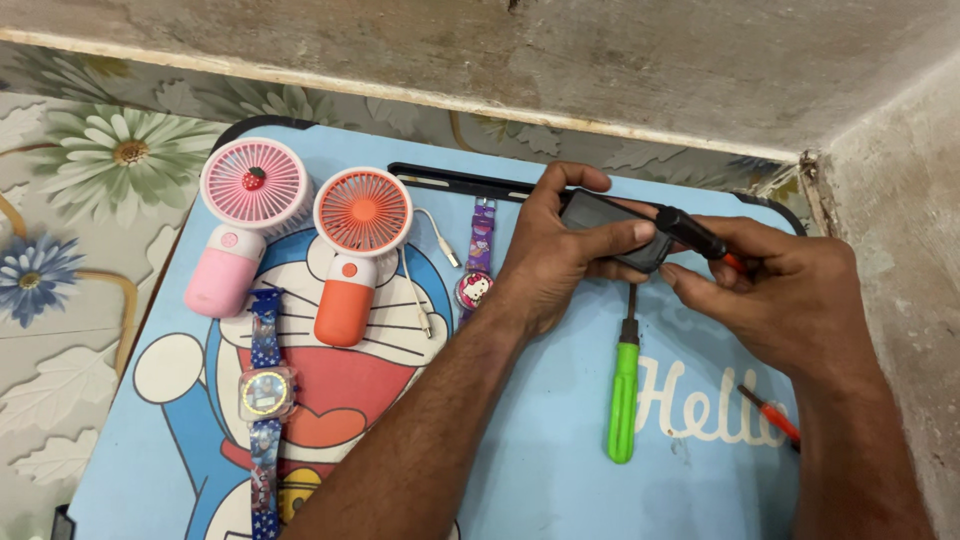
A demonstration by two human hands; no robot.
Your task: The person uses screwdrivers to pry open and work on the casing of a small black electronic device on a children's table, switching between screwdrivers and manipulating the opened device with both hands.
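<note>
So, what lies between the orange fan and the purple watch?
In the head view, a white cable lies between the orange fan and the purple watch.

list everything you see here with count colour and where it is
small dark device: 1, black, held over the tray's upper middle
black-handled tool: 1, black with an orange end, laid against the device
green screwdriver: 1, green handle, on the tray below the hands
red tool: 1, red, tray's right edge, partly hidden
pink fan: 1, pink and white, tray's upper left
orange fan: 1, orange and white, right of the pink fan
white cable: 1, white, beside the orange fan
purple watch: 1, purple, centre
blue watch: 1, blue, lower left
black strip: 1, black, tray's top edge
tray: 1, light blue, cartoon print
left hand: 1, fingers grip the device
right hand: 1, holds the black-handled tool
</note>
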